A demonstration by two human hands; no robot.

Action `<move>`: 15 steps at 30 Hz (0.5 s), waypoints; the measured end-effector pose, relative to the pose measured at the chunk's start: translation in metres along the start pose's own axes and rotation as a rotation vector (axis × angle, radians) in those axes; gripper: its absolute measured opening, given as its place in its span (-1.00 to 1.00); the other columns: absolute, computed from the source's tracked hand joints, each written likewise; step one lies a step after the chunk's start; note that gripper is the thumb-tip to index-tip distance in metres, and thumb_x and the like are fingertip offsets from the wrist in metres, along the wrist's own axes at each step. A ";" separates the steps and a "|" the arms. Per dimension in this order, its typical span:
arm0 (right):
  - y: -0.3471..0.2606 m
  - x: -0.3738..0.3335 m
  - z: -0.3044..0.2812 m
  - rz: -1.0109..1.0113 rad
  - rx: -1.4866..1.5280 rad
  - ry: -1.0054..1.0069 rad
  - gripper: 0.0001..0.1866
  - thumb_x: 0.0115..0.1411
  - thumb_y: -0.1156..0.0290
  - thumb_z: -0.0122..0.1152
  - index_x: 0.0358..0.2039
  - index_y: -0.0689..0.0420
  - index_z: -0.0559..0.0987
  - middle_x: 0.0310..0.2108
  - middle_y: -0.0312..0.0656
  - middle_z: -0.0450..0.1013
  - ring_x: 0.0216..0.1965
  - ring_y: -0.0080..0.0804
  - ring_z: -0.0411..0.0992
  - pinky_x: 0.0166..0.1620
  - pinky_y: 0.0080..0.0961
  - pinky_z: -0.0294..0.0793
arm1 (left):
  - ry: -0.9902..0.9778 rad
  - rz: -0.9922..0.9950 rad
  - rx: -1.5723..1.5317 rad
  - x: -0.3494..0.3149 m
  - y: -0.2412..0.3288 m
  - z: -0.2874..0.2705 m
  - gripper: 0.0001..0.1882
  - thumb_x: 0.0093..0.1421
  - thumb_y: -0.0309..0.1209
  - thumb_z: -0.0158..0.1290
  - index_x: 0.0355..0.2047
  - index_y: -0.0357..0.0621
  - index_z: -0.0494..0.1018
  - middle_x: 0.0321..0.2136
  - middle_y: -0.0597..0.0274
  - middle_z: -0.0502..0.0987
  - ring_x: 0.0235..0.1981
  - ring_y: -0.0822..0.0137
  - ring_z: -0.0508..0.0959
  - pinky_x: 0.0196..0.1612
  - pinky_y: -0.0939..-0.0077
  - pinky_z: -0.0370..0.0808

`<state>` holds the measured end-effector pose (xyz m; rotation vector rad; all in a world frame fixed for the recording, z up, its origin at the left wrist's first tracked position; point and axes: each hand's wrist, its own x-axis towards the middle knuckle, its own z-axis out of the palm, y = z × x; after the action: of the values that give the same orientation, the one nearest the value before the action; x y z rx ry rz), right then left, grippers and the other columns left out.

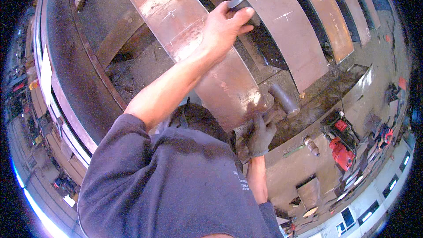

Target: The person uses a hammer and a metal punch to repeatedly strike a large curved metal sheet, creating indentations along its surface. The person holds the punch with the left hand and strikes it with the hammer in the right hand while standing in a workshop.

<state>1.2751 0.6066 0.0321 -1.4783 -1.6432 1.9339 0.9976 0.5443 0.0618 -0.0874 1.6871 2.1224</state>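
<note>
My bare left hand [229,23] is wrapped around a short dark metal cylinder [238,2], whose round top shows above the fingers. That hand is over the edge of a long steel beam [222,72] with white cross marks on its flat top. My right hand [261,137], in a grey glove, is at the near end of this beam. Its fingers look stretched out toward the beam's end, and nothing shows in them. Just beyond the glove, a second dark cylinder [284,100] lies tilted beside the beam's end.
More long steel beams [282,31] lie side by side to the right, several with white marks. A dark curved-looking beam [83,61] runs along the left. On the right are a red power tool [341,154], a small cylindrical piece [311,146] and a long dark steel channel [324,105].
</note>
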 end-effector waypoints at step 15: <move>0.028 0.009 -0.152 0.128 -0.552 -0.061 -0.48 0.25 0.27 0.27 0.14 0.31 0.44 -0.04 -0.13 0.49 -0.10 -0.28 0.43 0.00 -0.28 0.47 | 0.000 0.294 0.376 0.086 -0.062 0.080 -0.55 0.24 -0.10 0.24 -0.18 -0.31 0.59 -0.36 0.08 0.69 -0.34 0.34 0.67 -0.20 0.32 0.60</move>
<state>1.4001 0.6982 0.0221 -1.7548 -2.2906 1.6702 0.9591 0.6552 -0.0005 0.2884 2.1785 1.9512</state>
